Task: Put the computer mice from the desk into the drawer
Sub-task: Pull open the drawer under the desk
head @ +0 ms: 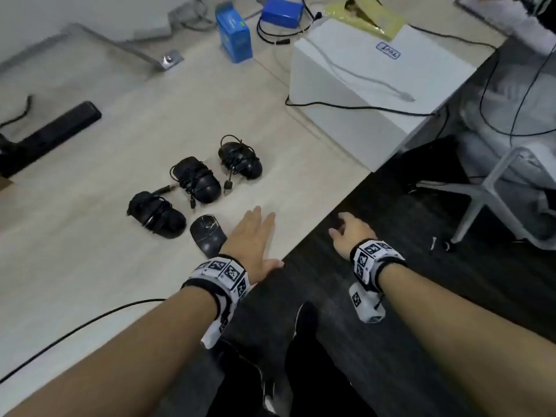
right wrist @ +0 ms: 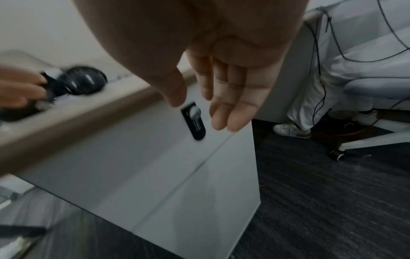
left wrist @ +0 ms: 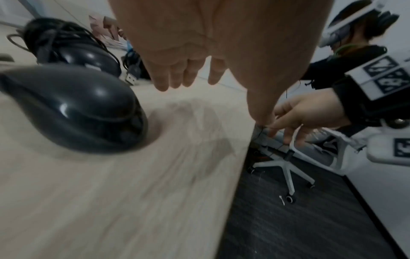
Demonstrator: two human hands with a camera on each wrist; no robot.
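Observation:
Four black mice lie on the pale desk [head: 90, 266]. Three are wrapped in their own cables: the far mouse [head: 240, 156], the middle mouse [head: 197, 179] and the left mouse [head: 156, 213]. A flat cordless mouse [head: 207, 234] [left wrist: 73, 112] lies nearest the desk edge. My left hand [head: 255, 233] hovers flat and empty just right of it, fingers [left wrist: 184, 73] straight. My right hand [head: 346, 230] is below the desk edge, empty, with its fingers [right wrist: 230, 105] extended close to the black lock plate [right wrist: 194, 121] on the white drawer front [right wrist: 133, 166]. The drawer looks closed.
A white box [head: 376, 85], a blue carton [head: 234, 33] and a black bar [head: 51, 136] stand further back on the desk. A black cable [head: 90, 320] crosses its near left part. A white office chair [head: 496, 191] and a seated person are to the right, over dark carpet.

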